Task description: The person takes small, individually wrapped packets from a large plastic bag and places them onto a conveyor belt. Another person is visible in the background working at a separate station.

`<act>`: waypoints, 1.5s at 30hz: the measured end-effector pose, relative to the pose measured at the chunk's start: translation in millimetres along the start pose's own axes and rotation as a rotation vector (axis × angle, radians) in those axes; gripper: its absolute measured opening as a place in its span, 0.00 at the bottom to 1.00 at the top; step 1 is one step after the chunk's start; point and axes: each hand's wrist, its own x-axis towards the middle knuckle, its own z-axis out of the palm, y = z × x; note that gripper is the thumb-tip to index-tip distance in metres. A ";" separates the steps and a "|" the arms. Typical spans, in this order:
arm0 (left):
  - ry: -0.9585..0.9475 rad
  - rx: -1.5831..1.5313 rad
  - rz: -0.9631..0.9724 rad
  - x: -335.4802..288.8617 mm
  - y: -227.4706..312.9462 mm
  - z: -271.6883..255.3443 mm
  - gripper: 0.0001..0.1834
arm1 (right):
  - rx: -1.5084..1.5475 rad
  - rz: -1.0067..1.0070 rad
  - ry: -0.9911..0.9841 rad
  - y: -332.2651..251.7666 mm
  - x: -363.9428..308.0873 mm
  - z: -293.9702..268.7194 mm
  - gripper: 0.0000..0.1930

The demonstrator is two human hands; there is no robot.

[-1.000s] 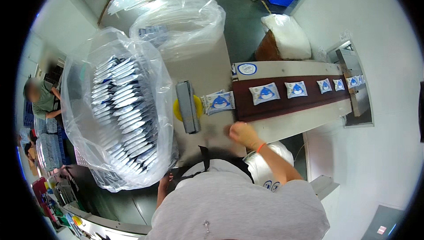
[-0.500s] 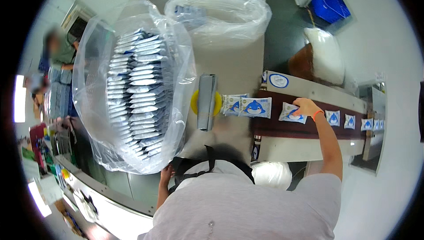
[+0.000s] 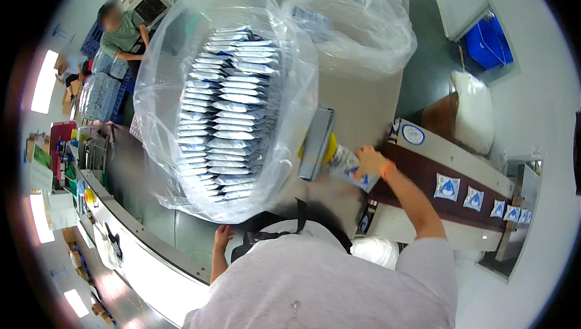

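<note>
My right hand (image 3: 371, 164), with an orange band at its wrist, is closed over a small white-and-blue packet (image 3: 361, 179) at the belt's near end, partly covering it. Other packets (image 3: 344, 161) lie beside it, blurred and overlapping, against a grey bar-shaped block (image 3: 317, 144) with a yellow round part under it. To the left, a large clear plastic bag (image 3: 154, 129) holds two long columns of packets (image 3: 233, 120) packed on edge. Low beside my body, my left hand (image 3: 223, 236) hangs just below the bag's near edge, fingers loosely apart and holding nothing visible.
A dark red conveyor belt (image 3: 417, 184) carries several spaced packets (image 3: 446, 187) on the right. Another clear bag (image 3: 369, 32) lies at the far side of the table (image 3: 357, 96). A blue crate (image 3: 487, 42) stands far right. Another person (image 3: 124, 35) is at the far left.
My right hand has moved left along the belt with a packet, to the packets by the grey block. The view has turned, and my left hand remains low beside me.
</note>
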 end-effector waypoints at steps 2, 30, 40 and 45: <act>0.044 -0.203 -0.092 4.6 5.3 -30.2 0.15 | -0.168 0.062 0.196 -38.7 -45.6 24.2 0.50; -0.254 1.495 1.615 83.6 856.9 196.1 0.23 | 0.437 -0.863 1.079 -190.3 171.3 -267.9 0.35; -0.146 0.971 1.906 74.3 921.3 137.8 0.08 | -0.365 0.040 0.585 -237.7 216.8 -349.8 0.52; 0.077 1.014 1.919 58.5 913.1 111.5 0.06 | -0.503 0.145 0.402 -251.0 278.4 -329.7 0.53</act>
